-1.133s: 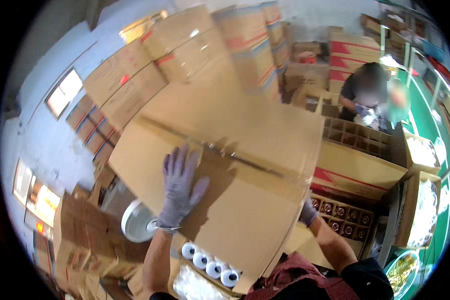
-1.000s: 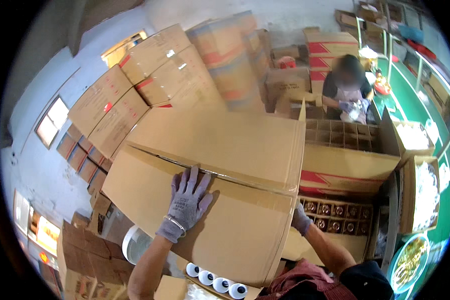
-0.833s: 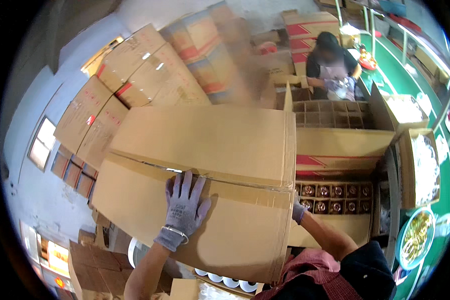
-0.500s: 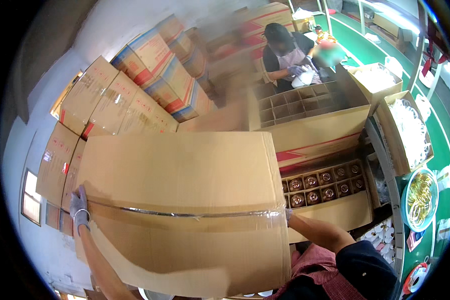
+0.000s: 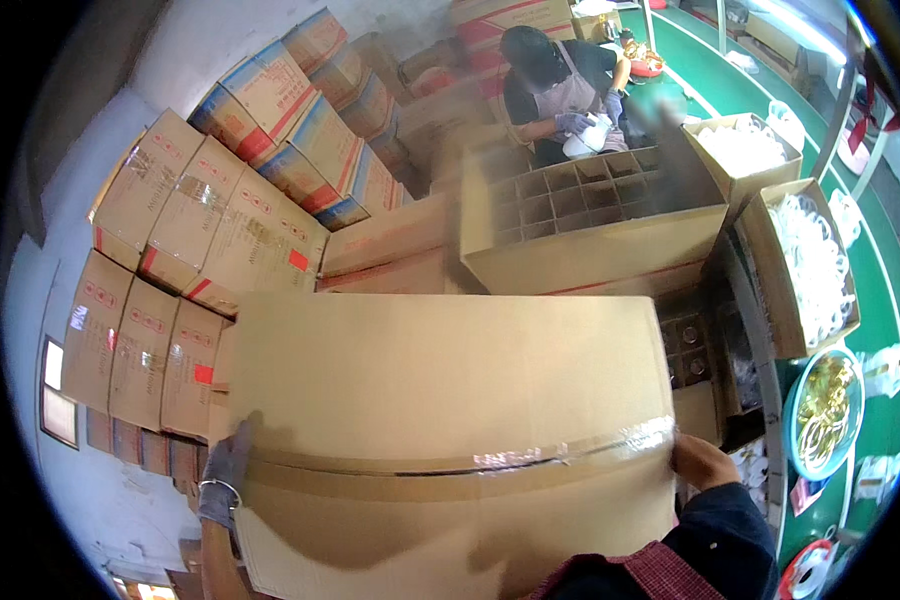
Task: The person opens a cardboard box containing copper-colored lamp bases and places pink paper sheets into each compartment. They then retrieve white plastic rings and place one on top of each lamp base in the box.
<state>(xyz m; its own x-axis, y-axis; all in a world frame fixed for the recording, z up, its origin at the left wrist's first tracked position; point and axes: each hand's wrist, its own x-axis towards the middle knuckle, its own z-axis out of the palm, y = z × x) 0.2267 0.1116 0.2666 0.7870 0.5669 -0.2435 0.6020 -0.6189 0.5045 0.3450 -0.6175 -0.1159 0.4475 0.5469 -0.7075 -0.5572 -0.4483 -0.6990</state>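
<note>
A large brown cardboard box (image 5: pixel 450 370) fills the lower middle, with clear tape along the seam of its upper face. My left hand (image 5: pixel 224 470), in a grey glove with a white band at the wrist, grips the box's left side. At the opposite side my right hand (image 5: pixel 700 462) holds on; its fingers are mostly hidden by the box edge. Just beyond the right corner shows part of a divided carton of round dark items (image 5: pixel 685 340), largely covered by the box.
Stacked sealed cartons (image 5: pixel 260 230) line the left wall. Ahead stands an open divided carton (image 5: pixel 590 260), with a gloved co-worker (image 5: pixel 560 100) behind it holding something white. On the right, a box of white rings (image 5: pixel 810 270) and a blue basin of gold-coloured pieces (image 5: pixel 792 410) adjoin a green bench (image 5: pixel 875 330).
The large box and both hands have shifted right in view, and more of the divided carton at the right is covered. The view has moved too. Both hands still hold the box.
</note>
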